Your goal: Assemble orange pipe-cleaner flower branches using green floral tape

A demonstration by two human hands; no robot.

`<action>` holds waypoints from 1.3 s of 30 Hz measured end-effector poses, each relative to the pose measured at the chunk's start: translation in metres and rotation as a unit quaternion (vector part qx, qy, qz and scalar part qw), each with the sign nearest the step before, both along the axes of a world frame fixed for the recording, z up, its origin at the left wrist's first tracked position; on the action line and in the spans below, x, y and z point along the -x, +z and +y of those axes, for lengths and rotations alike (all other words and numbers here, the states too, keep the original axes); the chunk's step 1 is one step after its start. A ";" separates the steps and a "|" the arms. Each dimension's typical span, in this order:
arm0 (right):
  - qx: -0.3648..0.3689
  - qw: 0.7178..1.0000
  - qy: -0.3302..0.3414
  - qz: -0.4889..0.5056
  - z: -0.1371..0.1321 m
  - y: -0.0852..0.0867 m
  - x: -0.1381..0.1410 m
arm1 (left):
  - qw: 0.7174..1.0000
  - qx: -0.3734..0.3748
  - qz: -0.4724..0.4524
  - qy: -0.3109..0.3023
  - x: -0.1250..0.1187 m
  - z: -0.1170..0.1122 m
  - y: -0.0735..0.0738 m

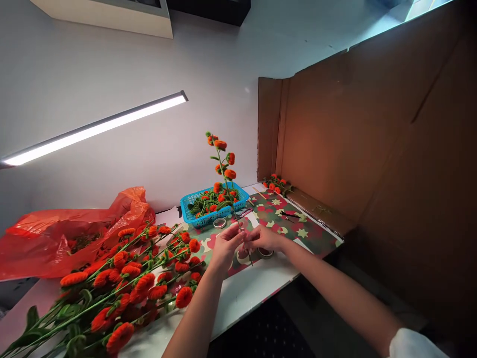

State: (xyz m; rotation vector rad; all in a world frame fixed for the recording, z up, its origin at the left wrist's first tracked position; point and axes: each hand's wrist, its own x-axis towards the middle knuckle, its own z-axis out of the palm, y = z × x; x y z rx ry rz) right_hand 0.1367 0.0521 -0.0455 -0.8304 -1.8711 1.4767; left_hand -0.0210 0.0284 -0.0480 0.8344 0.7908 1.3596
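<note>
My left hand (pixel 227 244) pinches the lower stem of a tall artificial flower branch (pixel 230 174), which stands nearly upright with orange blooms and small green leaves up its length. Close beside it, my right hand (pixel 264 237) has its fingers closed on the same stem; whether a thin strip lies between them is too small to tell. The stem's bare end pokes out below both hands. Partly hidden under my right hand is a roll of tape (pixel 266 255). Another tape roll (pixel 219 227) lies beyond my left hand, by the basket.
A blue basket (pixel 185 213) of orange flower pieces stands against the wall. Many finished flower branches (pixel 144 284) lie at left, before a red plastic bag (pixel 33 248). Cardboard (pixel 335 139) walls the right side; small flowers (pixel 275 186) lie in the corner. A lamp (pixel 97 128) glows at left.
</note>
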 end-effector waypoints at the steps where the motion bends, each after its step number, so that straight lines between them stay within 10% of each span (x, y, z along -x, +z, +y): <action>1: 0.004 1.000 -0.006 0.003 0.000 0.000 0.000 | 1.000 0.001 0.001 0.016 -0.001 0.001 -0.001; 39: 0.030 0.998 -0.049 0.008 -0.017 -0.016 0.012 | 0.999 -0.034 -0.007 0.028 0.003 0.001 -0.006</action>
